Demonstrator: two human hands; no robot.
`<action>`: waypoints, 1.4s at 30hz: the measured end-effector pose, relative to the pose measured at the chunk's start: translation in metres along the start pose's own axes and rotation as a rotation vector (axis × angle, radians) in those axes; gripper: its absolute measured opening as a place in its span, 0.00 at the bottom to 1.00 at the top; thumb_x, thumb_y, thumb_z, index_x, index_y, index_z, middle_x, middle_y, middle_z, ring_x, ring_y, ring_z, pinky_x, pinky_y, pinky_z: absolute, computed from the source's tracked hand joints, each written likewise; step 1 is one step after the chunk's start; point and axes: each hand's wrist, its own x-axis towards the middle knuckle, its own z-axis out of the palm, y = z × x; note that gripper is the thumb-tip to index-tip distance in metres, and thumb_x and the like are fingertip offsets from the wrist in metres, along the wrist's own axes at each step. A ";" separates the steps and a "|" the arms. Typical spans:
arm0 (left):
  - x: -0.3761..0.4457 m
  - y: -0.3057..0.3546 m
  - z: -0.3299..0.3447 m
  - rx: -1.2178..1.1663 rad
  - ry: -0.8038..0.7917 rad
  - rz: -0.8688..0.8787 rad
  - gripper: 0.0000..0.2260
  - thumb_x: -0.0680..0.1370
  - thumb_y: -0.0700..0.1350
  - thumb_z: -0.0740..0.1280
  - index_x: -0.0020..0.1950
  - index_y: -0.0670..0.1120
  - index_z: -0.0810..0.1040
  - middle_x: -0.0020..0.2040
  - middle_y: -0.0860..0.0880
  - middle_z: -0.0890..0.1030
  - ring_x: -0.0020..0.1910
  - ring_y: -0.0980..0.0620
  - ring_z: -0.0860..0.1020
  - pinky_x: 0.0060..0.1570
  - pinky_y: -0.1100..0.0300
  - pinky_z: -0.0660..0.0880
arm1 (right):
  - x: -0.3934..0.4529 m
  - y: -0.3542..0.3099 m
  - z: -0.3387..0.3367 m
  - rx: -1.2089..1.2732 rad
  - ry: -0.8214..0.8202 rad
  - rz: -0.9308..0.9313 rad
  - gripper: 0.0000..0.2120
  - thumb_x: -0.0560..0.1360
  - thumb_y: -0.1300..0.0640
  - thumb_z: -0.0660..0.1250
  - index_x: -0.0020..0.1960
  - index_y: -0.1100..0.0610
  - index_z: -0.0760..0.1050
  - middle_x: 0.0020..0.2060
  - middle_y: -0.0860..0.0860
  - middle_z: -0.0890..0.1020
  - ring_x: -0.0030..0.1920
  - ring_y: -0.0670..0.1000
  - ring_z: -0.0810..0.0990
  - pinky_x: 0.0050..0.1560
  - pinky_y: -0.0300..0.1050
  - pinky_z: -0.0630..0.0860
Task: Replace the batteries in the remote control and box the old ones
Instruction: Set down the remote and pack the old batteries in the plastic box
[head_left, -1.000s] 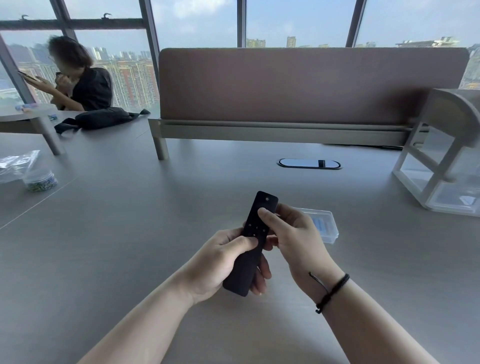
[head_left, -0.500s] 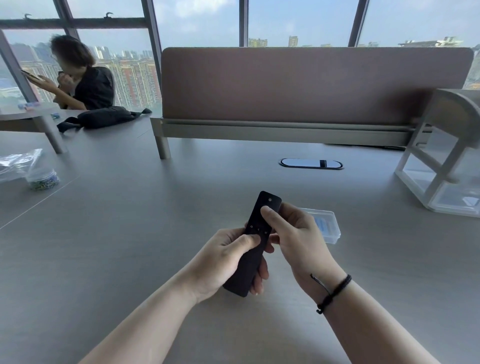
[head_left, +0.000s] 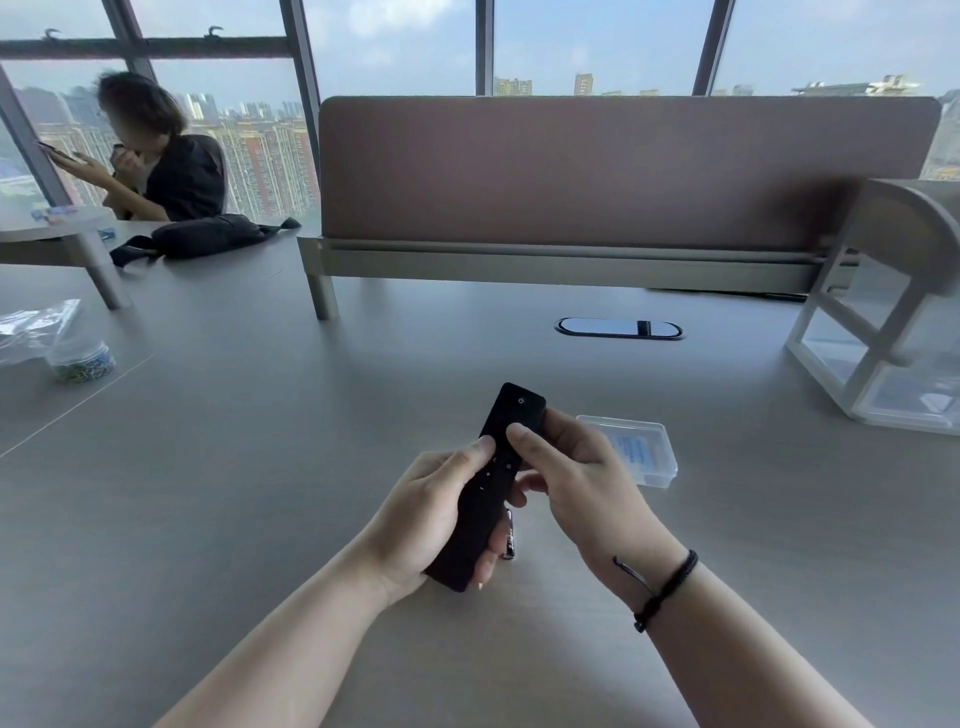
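Note:
A slim black remote control (head_left: 498, 457) is held button side up above the grey table (head_left: 260, 467). My left hand (head_left: 431, 514) wraps its lower half, thumb on the buttons. My right hand (head_left: 582, 478) grips its upper half from the right, thumb on the face. A dark battery (head_left: 509, 535) shows just right of the remote's lower end, by my left fingers; whether it lies on the table I cannot tell. A clear plastic box (head_left: 639, 452) with blue contents lies behind my right hand.
A white open-frame stand (head_left: 883, 338) sits at the right. A desk divider (head_left: 597, 171) crosses the back, with a cable port (head_left: 618, 328) before it. A small jar (head_left: 83, 361) and plastic bag (head_left: 31, 327) lie far left. A person (head_left: 166, 156) sits beyond.
My left thumb has slid up the remote's face toward my right thumb. A battery has come into sight beside the remote's lower end.

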 end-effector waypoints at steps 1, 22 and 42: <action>0.000 0.000 0.000 -0.003 -0.008 0.007 0.25 0.79 0.57 0.59 0.44 0.33 0.77 0.27 0.37 0.74 0.18 0.46 0.71 0.22 0.60 0.68 | 0.000 0.000 -0.001 0.013 -0.003 0.002 0.11 0.83 0.63 0.60 0.46 0.66 0.78 0.34 0.54 0.80 0.31 0.50 0.74 0.34 0.39 0.73; -0.003 0.000 0.000 0.056 -0.070 -0.010 0.21 0.80 0.52 0.57 0.47 0.34 0.78 0.28 0.37 0.75 0.20 0.46 0.71 0.25 0.58 0.69 | -0.005 -0.006 0.002 -0.010 0.085 0.033 0.09 0.80 0.61 0.65 0.46 0.68 0.78 0.41 0.67 0.83 0.27 0.47 0.72 0.32 0.38 0.71; -0.004 0.002 0.001 0.060 -0.117 0.053 0.12 0.80 0.52 0.63 0.46 0.46 0.81 0.29 0.38 0.76 0.20 0.47 0.72 0.26 0.57 0.69 | -0.008 -0.014 0.005 0.096 0.086 0.052 0.08 0.80 0.68 0.64 0.43 0.66 0.78 0.31 0.51 0.83 0.25 0.40 0.77 0.29 0.29 0.72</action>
